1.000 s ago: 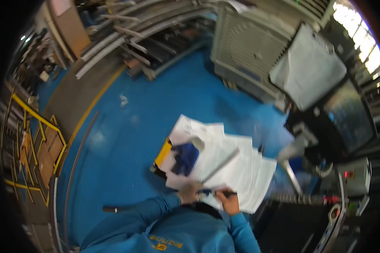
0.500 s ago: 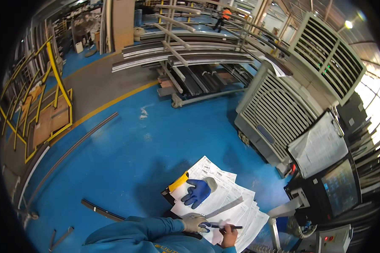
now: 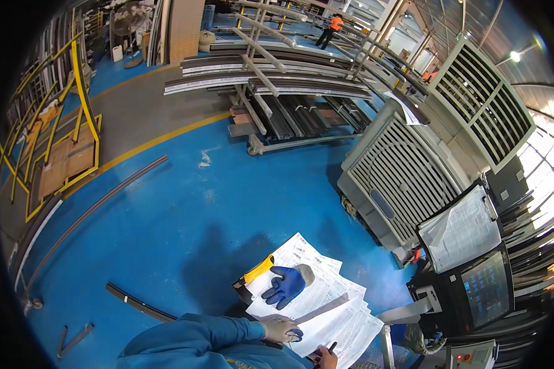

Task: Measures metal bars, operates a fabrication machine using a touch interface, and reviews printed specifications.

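Note:
My left hand (image 3: 281, 330), in a grey glove with blue fingertips, rests at the lower left of a spread of printed paper sheets (image 3: 326, 329). Its fingers are curled; whatever may be between them is hidden. Close by, a flat grey strip (image 3: 322, 309) lies slantwise across the sheets. Bare, my right hand (image 3: 325, 359) grips a black pen (image 3: 332, 347) over the papers' lower edge, partly cut off by the picture's rim. An empty blue-and-grey work glove (image 3: 287, 285) lies on top of the sheets, beside a yellow object (image 3: 259, 269) at their left corner.
A screen (image 3: 487, 286) and a clipboard with papers (image 3: 461, 227) stand at right, before a large louvred air cooler (image 3: 406, 178). Racks of long profiles (image 3: 271, 71) stand ahead, a yellow frame cart (image 3: 74, 147) at left. Loose strips lie on the blue floor (image 3: 184, 184). A distant person (image 3: 332, 29) wears orange.
My right hand has moved down and away from the left, and the pen has turned from lying level to pointing up. My left hand has barely moved. The whole view has shifted slightly.

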A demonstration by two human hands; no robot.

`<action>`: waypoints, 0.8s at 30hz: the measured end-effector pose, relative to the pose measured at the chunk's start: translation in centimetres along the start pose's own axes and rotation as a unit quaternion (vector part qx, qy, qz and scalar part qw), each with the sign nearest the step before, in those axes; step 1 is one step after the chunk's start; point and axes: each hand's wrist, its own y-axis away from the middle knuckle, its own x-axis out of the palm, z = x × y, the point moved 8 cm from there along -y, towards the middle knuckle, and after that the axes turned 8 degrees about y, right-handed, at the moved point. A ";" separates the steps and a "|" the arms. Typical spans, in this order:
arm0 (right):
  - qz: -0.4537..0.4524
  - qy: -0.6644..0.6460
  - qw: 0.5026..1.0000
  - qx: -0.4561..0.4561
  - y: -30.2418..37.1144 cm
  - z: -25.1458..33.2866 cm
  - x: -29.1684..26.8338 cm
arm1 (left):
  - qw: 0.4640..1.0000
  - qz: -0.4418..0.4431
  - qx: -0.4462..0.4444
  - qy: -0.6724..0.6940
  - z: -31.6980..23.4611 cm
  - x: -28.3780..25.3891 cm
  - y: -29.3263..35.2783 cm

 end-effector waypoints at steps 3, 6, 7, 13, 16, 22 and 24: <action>-0.012 0.011 1.000 0.002 0.4 0.7 -0.3 | 0.999 -0.029 0.021 0.005 0.8 0.3 -0.1; -0.022 0.027 0.999 0.003 0.8 1.7 -0.5 | 0.999 -0.031 0.031 0.009 1.0 0.2 -0.2; -0.026 0.033 0.999 0.003 0.9 2.1 -0.5 | 0.999 -0.025 0.030 0.009 1.1 0.3 -0.2; -0.045 0.068 0.997 -0.002 1.7 4.9 -0.2 | 0.999 0.007 0.035 0.021 0.0 -0.6 0.4; -0.049 0.083 0.995 -0.004 2.2 6.3 0.5 | 0.999 0.014 0.038 0.026 0.3 -0.7 0.3; -0.052 0.103 0.993 -0.003 3.2 8.2 1.9 | 0.998 0.025 0.046 0.028 1.1 -0.2 0.0; -0.051 0.106 0.993 0.000 3.5 8.5 2.3 | 0.998 0.029 0.050 0.027 1.0 -0.1 -0.1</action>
